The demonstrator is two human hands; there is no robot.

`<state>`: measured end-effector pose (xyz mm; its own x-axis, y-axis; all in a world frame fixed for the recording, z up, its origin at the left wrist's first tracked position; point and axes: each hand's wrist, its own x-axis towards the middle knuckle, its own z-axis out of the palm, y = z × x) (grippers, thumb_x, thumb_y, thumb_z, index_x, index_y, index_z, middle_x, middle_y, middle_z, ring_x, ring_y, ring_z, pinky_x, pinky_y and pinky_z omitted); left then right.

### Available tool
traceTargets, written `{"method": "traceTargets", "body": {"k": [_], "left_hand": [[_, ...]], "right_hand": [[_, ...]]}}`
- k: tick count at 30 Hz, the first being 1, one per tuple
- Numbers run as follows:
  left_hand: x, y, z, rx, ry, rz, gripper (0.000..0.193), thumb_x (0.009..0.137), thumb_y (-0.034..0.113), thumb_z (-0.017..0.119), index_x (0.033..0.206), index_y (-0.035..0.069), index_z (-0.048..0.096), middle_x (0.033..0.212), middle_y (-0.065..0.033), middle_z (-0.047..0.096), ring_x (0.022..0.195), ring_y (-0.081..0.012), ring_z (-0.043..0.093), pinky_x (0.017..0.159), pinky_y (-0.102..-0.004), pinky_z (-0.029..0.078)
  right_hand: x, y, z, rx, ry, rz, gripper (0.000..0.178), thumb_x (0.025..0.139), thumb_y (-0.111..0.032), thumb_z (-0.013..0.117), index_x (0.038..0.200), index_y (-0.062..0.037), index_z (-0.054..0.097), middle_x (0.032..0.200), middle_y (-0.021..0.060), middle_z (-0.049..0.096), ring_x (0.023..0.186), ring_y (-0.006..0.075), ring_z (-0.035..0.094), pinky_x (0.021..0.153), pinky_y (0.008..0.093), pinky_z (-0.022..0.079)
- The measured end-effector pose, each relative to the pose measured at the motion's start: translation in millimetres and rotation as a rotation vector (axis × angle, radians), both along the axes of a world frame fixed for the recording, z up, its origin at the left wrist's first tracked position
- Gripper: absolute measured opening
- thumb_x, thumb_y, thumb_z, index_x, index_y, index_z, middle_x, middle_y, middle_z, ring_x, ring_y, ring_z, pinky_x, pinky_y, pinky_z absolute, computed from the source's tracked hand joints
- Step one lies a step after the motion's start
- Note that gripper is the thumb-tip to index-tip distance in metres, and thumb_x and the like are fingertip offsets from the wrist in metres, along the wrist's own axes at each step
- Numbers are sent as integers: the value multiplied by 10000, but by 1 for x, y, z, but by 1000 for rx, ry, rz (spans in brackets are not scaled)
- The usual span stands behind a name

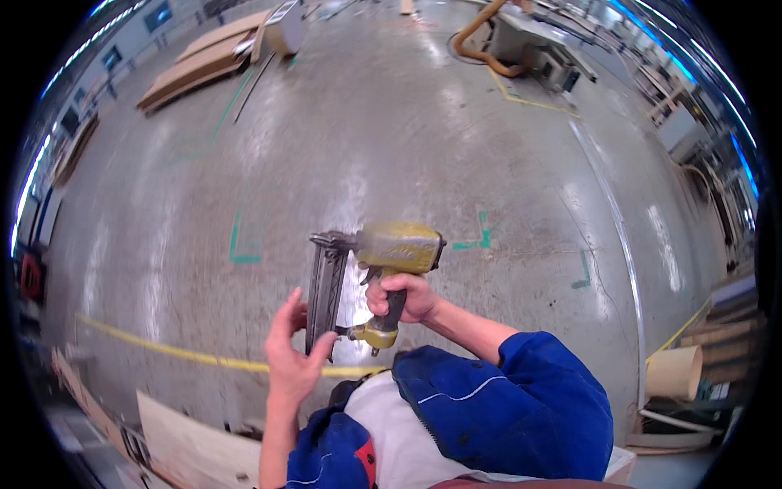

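In front of my body I hold a pneumatic nail gun [405, 247] with a yellow-green body and a long dark magazine [325, 289]. My right hand [414, 297] is closed around its black grip, fingers just below the trigger. At the lower end of the magazine is my left hand [292, 355]. Its thumb lies across the magazine's near end, and some fingers reach behind it; the index finger points up alongside. The nose of the tool faces left.
Brown flat boards [208, 61] are stacked at the far left. A machine with an orange hose [468, 41] stands far right. A pale panel [191, 440] is close by at lower left, and a tan cylinder [674, 372] at lower right. Yellow tape [195, 356] crosses the floor.
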<state>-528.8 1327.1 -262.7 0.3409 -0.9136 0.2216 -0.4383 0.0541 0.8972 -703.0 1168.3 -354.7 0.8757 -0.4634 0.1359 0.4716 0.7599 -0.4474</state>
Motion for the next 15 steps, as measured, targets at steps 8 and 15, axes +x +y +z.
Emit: {"method": "traceTargets", "body": {"k": [8, 15], "left_hand": [[22, -77, -19, -55, -466, -178, 744, 670, 102, 849, 1337, 69, 523, 1357, -245, 457, 1185, -418, 529, 957, -444, 491], [92, -207, -170, -73, -318, -389, 626, 656, 79, 857, 1230, 79, 610, 1424, -210, 410, 1083, -338, 606, 903, -399, 535]], "right_hand": [[14, -60, 30, 159, 163, -265, 436, 909, -154, 542, 1317, -18, 472, 726, 37, 539, 629, 137, 525, 633, 303, 456], [51, -155, -101, 254, 242, -476, 413, 894, -145, 553, 1297, -70, 496, 728, 18, 524, 628, 122, 509, 612, 276, 462]]}}
